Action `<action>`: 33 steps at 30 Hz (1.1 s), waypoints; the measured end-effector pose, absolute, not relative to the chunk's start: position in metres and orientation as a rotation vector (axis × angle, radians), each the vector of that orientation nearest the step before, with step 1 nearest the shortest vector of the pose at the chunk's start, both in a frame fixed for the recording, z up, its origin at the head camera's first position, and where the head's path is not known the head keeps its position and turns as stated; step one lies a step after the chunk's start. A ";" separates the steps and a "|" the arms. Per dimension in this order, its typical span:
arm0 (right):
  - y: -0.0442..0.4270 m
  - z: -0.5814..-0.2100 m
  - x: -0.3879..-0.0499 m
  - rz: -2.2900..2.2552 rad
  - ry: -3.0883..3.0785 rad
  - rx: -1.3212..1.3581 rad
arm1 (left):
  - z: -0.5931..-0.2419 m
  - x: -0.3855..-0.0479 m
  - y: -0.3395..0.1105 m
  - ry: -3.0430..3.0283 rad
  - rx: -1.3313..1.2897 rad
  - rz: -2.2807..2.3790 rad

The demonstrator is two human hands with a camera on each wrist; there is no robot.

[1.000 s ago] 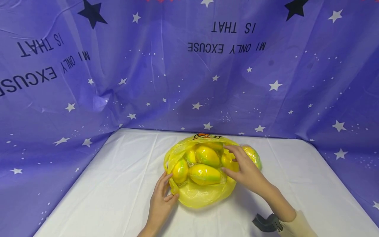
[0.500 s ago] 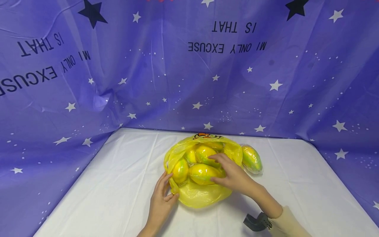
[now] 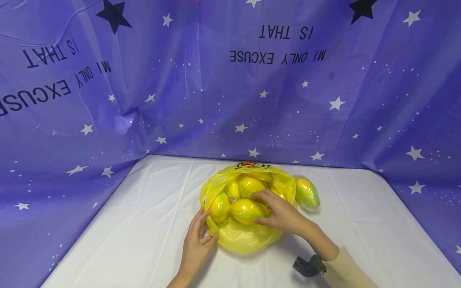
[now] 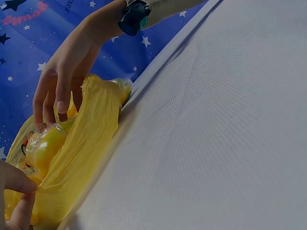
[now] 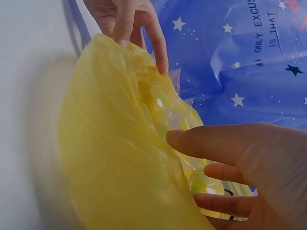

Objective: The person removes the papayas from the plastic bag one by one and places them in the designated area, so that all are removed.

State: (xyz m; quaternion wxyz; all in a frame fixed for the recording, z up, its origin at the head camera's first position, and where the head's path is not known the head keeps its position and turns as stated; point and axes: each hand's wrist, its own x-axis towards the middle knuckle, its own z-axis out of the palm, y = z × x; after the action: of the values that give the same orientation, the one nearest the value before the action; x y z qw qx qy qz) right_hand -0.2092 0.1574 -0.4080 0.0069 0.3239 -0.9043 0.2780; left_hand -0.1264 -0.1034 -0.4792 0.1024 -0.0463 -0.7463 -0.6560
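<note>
A thin yellow plastic bag lies open on the table, with several wrapped yellow-green mangoes inside. The left hand pinches the bag's left rim between thumb and fingers, as the left wrist view also shows. Over the bag's right side, the right hand reaches in, its thumb and fingers spread around the right end of the front mango; how firmly it grips is hidden. In the right wrist view the thumb lies at that mango. Another wrapped mango lies outside, against the bag's right side.
A white cloth covers the table. Behind and at both sides hangs a purple curtain with stars and lettering. A dark strap-like device is on the right wrist.
The right hand has moved left, from the bag's right rim to the front mango, uncovering the mango outside. The left hand keeps its place on the rim.
</note>
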 end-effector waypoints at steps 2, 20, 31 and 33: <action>0.157 -0.409 -0.210 0.875 -2.848 1.012 | -0.479 -0.126 -0.103 -2.202 -0.138 -1.940; 0.152 -0.420 -0.217 0.887 -2.843 1.089 | -0.478 -0.126 -0.103 -2.207 -0.131 -1.919; 0.150 -0.421 -0.216 0.811 -2.848 1.076 | -0.478 -0.126 -0.104 -2.199 -0.132 -1.921; 0.149 -0.421 -0.215 0.809 -2.856 1.074 | -0.478 -0.126 -0.104 -2.196 -0.132 -1.922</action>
State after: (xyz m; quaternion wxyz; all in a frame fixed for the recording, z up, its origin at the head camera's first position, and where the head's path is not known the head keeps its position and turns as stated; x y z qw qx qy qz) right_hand -0.2154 0.1495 -0.4214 -0.0074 0.3404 -0.9046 0.2564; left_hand -0.1264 -0.1037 -0.4784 0.1102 -0.0449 -0.7471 -0.6540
